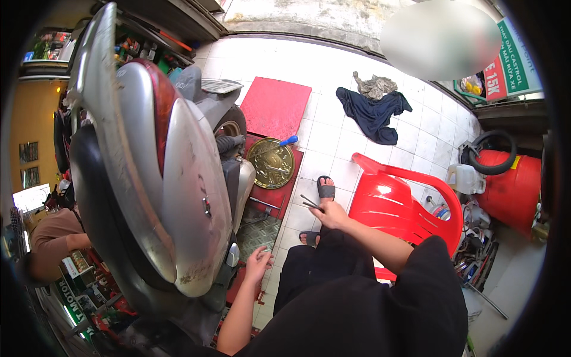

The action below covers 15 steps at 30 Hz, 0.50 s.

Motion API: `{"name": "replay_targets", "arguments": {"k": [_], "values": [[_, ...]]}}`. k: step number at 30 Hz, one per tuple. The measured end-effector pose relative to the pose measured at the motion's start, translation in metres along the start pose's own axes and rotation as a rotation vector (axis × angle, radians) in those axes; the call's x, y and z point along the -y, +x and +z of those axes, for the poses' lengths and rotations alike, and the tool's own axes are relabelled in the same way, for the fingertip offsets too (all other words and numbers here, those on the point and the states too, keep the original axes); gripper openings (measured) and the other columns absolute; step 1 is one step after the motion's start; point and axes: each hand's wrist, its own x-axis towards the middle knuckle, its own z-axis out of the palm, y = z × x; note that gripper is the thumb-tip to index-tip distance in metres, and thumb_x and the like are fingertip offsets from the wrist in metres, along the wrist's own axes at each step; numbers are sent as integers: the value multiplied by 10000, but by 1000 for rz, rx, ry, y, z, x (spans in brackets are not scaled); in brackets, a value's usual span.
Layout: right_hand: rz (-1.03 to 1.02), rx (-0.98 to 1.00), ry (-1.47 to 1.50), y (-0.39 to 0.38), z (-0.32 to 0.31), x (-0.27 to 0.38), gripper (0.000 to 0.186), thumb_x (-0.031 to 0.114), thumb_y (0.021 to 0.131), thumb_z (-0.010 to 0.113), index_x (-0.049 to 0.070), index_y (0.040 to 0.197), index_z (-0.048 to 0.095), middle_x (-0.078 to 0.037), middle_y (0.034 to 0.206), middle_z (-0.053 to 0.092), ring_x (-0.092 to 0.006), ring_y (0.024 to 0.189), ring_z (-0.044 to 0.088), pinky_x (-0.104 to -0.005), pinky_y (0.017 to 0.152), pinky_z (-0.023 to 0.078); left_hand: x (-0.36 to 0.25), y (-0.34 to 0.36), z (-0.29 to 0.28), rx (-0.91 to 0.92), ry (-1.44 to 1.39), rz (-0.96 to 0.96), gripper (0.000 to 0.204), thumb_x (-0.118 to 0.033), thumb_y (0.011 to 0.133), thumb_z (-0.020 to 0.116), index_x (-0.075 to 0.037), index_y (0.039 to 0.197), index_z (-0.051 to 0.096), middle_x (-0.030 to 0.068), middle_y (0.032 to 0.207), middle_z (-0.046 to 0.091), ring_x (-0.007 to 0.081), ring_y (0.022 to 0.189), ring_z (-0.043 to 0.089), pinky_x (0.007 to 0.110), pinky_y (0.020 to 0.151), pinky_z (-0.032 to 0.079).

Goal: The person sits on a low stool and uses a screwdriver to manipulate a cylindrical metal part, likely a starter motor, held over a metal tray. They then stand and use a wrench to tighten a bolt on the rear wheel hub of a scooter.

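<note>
My right hand (334, 215) is closed round a few thin dark rods (310, 202), which stick out past the fingertips. I hold them above my sandalled feet, between the scooter and a red chair. My left hand (258, 263) is lower, beside the scooter's side, with its fingers curled; a small pale thing may be at the fingertips, too small to make out. The silver-grey scooter (199, 196) stands at my left. By its rear wheel sits a round pan (254, 156) of oily small parts, with a blue-handled screwdriver (288, 141) across it.
A red plastic chair (380, 199) stands close on my right. Ahead lie a red board (276, 107), a dark cloth (373, 116) and a grey rag (375, 87). A metal tool (265, 204) rests on the red lift platform. At far right is a red drum (508, 190). Another person's arm (77, 241) shows at far left.
</note>
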Motion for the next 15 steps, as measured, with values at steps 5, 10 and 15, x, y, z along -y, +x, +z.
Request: {"name": "replay_targets", "arguments": {"k": [5,10,15], "values": [[-243,-260,-458,-5,-10,-17,312,314,929,553,20,931,656,-212,820,674,-400,742,661,-494,704,549,50,-44,1,28,-93,129,458,-193,976,620,-4,1372,490,97,1029,682,146,814,661,276,674,542],[-133,-390,-117,38,13,-25,298,203,970,500,-33,1086,641,-220,823,699,-341,631,646,-440,630,535,184,-107,-30,-214,-231,-100,428,-180,978,601,0,1351,496,124,1033,675,180,816,667,308,669,555],[227,-379,704,98,69,-30,332,175,1004,442,-31,1137,666,-106,825,756,-113,605,616,-296,594,500,356,-187,-57,-372,-432,-455,348,-223,989,549,19,1239,539,151,999,673,257,790,684,367,679,578]]}}
